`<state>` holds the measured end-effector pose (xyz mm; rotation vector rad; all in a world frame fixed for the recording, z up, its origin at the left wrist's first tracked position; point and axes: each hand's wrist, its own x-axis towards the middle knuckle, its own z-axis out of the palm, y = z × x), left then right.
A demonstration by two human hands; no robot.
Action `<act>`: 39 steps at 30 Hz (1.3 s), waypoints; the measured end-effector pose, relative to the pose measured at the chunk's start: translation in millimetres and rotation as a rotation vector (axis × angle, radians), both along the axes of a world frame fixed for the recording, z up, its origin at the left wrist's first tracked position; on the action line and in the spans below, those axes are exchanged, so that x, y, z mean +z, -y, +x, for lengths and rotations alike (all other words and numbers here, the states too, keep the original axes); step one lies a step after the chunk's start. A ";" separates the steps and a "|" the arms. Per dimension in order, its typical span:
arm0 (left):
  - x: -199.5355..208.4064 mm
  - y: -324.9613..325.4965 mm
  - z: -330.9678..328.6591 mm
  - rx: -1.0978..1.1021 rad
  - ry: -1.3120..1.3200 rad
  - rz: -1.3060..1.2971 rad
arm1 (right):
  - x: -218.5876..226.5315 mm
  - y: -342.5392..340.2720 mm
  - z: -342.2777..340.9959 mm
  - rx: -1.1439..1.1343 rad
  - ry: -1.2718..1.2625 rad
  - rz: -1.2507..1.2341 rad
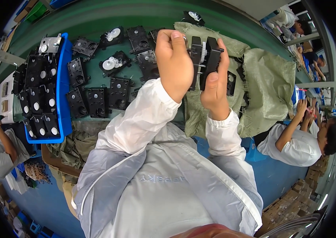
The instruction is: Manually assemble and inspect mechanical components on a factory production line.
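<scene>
Above the green bench I hold up a black plastic gear housing (213,58), tilted on edge so a white gear (203,51) shows between its two black sides. My right hand (216,89) is closed on its right side, thumb in front and fingers behind. My left hand (174,65) presses against its left side with curled fingers; what its fingertips do is partly hidden. Left of my hands lie several black housings (119,93), one with white gears (112,63) on top.
A blue bin (65,79) at the left holds rows of black housings with white round parts. A green woven sack (269,79) lies on the bench at the right, partly around other black parts. Co-workers sit at the right (295,144) and left (3,152).
</scene>
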<state>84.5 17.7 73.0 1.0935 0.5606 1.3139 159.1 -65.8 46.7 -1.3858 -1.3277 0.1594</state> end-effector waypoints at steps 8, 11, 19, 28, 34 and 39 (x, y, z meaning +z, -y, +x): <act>-9.3 -3.1 2.8 0.052 -0.012 0.055 | -7.6 -5.6 -0.4 0.036 0.001 0.010; -10.7 2.4 -3.4 0.100 -0.032 0.107 | -10.9 2.5 -3.0 0.047 -0.008 0.016; -13.0 -1.1 -12.9 -0.089 0.079 -0.009 | 6.6 -8.4 -29.7 0.016 -0.237 -0.001; -12.0 5.2 -76.3 -0.095 -0.319 0.517 | 18.7 -21.8 -33.2 0.195 -0.672 0.018; -18.1 -3.2 -107.8 0.030 -0.412 0.641 | 13.5 -67.5 -24.4 0.234 -0.562 -0.083; -0.4 -31.1 -138.6 0.185 -0.751 0.641 | 22.7 -140.2 -69.0 0.088 -0.091 0.041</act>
